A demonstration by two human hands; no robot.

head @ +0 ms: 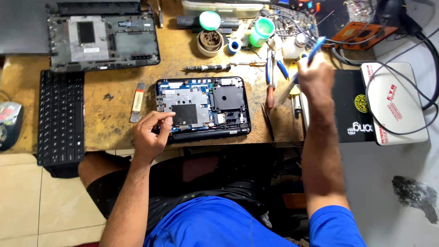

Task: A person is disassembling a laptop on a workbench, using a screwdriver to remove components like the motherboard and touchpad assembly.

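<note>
An opened small laptop (203,107) lies on the worn wooden bench with its circuit board exposed. My left hand (150,130) rests at its front left corner, with pinched fingertips touching the board's edge; whether it holds anything is unclear. My right hand (314,75) is raised to the right of the laptop, closed on a blue-handled tool (316,49) that points up and away. The hand is motion-blurred.
A detached black keyboard (61,116) lies at the left, a laptop bottom cover (104,41) at the back left. A screwdriver (206,68), pliers (270,77), tape rolls, green-capped jars and cables crowd the back. A metal pry tool (137,101) lies left of the laptop. Black and white devices (388,103) sit right.
</note>
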